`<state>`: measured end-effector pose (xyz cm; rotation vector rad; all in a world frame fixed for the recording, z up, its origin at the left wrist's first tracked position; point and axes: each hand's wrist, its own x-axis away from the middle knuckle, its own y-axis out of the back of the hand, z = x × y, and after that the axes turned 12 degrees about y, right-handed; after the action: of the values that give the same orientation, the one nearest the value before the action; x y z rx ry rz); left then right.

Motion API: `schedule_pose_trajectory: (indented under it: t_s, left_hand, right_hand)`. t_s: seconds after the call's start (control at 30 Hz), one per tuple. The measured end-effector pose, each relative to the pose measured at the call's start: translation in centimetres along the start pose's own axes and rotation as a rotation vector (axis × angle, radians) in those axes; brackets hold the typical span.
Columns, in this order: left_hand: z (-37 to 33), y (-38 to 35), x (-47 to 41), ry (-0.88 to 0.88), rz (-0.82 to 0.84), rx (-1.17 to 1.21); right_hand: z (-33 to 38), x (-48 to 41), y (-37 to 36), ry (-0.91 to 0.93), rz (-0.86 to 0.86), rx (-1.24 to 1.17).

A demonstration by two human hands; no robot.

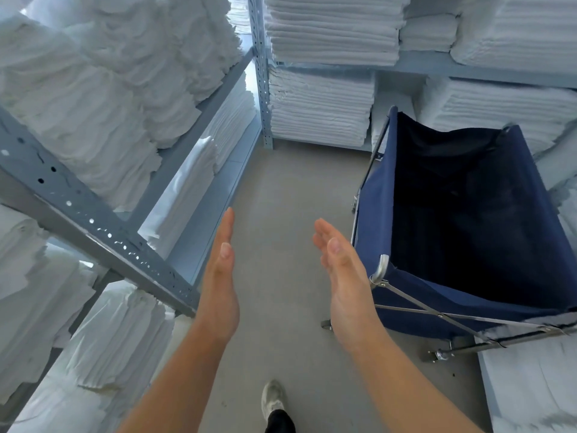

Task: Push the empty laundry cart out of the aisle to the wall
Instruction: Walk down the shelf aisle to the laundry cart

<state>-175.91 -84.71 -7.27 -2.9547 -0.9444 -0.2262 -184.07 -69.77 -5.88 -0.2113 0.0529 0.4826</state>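
Note:
A laundry cart with a dark blue fabric bag on a folding metal frame stands at the right of the aisle, close against the right-hand shelving. Its bag looks empty inside. My left hand is held flat and edge-on over the floor, fingers straight, holding nothing. My right hand is likewise flat with the palm facing left, just left of the cart's near corner post and not gripping it.
Grey metal shelving stacked with folded white linen lines the left side, the far end and the right. The beige floor runs between them. A white shoe shows at the bottom.

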Motion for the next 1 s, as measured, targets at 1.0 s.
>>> schedule_pose_trajectory:
  t_s: [1.0]
  left_hand:
    - [-3.8,-0.1,-30.3,0.050,0.037,-0.011]
  right_hand:
    - [-4.8,-28.6,-1.9,0.011,-0.109,-0.008]
